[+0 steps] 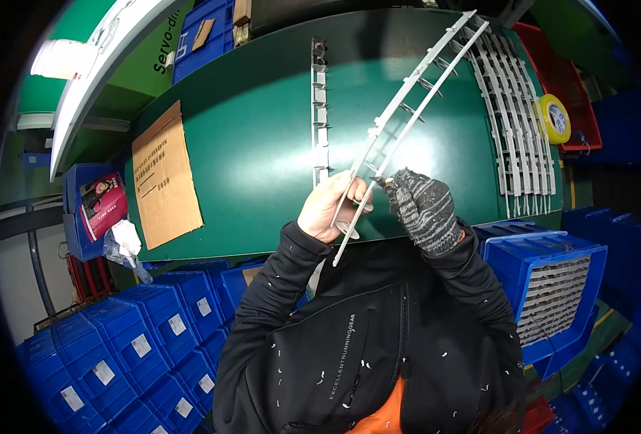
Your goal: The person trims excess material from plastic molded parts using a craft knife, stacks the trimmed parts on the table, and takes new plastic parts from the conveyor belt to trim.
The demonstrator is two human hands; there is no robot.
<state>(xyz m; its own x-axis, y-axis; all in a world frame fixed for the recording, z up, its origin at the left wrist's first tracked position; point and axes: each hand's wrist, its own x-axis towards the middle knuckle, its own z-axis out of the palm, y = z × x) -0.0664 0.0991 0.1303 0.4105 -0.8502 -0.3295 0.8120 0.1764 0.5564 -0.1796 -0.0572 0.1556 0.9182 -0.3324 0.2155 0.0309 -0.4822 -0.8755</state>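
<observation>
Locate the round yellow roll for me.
In the head view, the round yellow roll is at right, between the long pale strips and the red plastic bin.

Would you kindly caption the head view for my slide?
Bare left hand holding a long pale frame, gloved right hand beside it.

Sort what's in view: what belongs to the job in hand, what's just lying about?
Likely the job:
- pale frame in left hand, gloved right hand at it
- separate pale strip
- row of similar frames

Likely lying about:
- flat cardboard
- yellow roll
- red packet
</observation>
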